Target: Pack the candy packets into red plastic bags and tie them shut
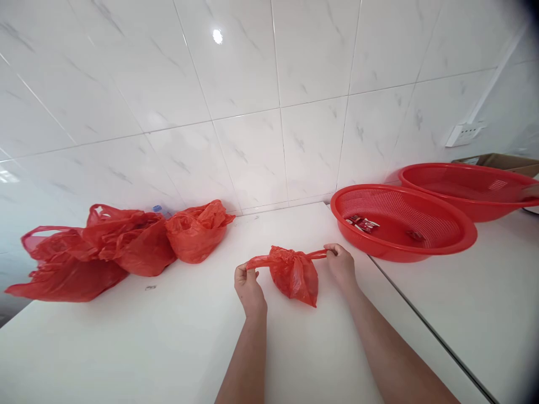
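Note:
A small red plastic carrier bag (293, 275) hangs between my hands, knotted or bunched near its top and sagging onto the white counter (168, 342). My left hand (248, 287) pinches one of its stretched handles, and my right hand (341, 267) grips the other. Several tied or bulging red plastic bags (135, 241) sit in a row to the left. Whatever the small bag contains is hidden by the plastic.
A red perforated plastic basket (400, 221) holds small red sachets (362, 224) at the right. Behind it stands a second red basket (467, 191), beside a cardboard box (501, 164). White marble-look tiles form the wall, with a wall socket (463, 134). A plastic bottle (158, 210) stands behind the bags.

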Demonstrator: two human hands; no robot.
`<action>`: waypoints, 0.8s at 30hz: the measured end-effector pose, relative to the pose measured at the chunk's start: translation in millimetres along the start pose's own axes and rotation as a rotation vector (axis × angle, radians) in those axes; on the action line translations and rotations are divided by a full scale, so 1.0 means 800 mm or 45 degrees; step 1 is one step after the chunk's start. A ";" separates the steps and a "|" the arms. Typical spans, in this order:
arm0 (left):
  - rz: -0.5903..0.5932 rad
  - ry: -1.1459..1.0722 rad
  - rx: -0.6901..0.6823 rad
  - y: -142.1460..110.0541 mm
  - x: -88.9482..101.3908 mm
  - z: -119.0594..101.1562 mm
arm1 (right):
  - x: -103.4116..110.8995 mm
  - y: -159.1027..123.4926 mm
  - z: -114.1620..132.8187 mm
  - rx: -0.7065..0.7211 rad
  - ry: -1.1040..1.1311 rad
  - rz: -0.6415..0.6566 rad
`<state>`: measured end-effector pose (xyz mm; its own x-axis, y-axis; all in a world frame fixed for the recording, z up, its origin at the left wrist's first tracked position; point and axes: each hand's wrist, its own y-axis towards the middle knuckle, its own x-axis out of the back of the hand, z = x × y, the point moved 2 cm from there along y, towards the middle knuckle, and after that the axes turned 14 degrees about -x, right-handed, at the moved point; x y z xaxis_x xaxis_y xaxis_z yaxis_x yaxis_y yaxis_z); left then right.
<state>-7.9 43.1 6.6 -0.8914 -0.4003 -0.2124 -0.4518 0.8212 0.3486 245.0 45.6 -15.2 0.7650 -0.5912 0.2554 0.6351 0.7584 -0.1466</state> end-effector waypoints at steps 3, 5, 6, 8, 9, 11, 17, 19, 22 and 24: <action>-0.014 0.085 -0.068 -0.002 0.000 -0.003 | -0.006 -0.006 0.003 0.061 -0.079 0.037; 0.089 0.221 -0.288 -0.009 -0.005 -0.012 | -0.014 -0.015 0.006 0.107 -0.132 0.104; 0.188 0.304 -0.419 -0.015 -0.011 -0.017 | -0.019 -0.022 0.008 0.137 -0.158 0.157; 0.442 0.452 -0.611 -0.029 -0.023 -0.023 | -0.032 -0.035 0.012 0.208 -0.202 0.294; 0.575 0.512 -0.643 -0.034 -0.030 -0.022 | -0.038 -0.042 0.013 0.244 -0.217 0.362; 0.791 0.602 -0.591 -0.040 -0.037 -0.016 | -0.046 -0.051 0.015 0.298 -0.220 0.451; 0.824 0.686 -0.391 0.003 -0.001 -0.006 | -0.048 -0.042 0.008 0.235 -0.138 0.398; 0.744 0.740 -0.353 0.027 0.030 -0.016 | -0.049 -0.039 0.006 0.196 -0.152 0.404; 0.537 0.992 -0.392 0.063 0.089 -0.040 | -0.050 -0.042 0.006 0.191 -0.197 0.425; 0.316 1.202 -0.417 0.084 0.130 -0.058 | -0.052 -0.045 0.008 0.207 -0.223 0.430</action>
<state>-132.9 37.7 50.3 -0.5612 -0.5069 0.6543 -0.1121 0.8297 0.5468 189.7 44.3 -14.3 0.8887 -0.2567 0.3798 0.3157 0.9435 -0.1010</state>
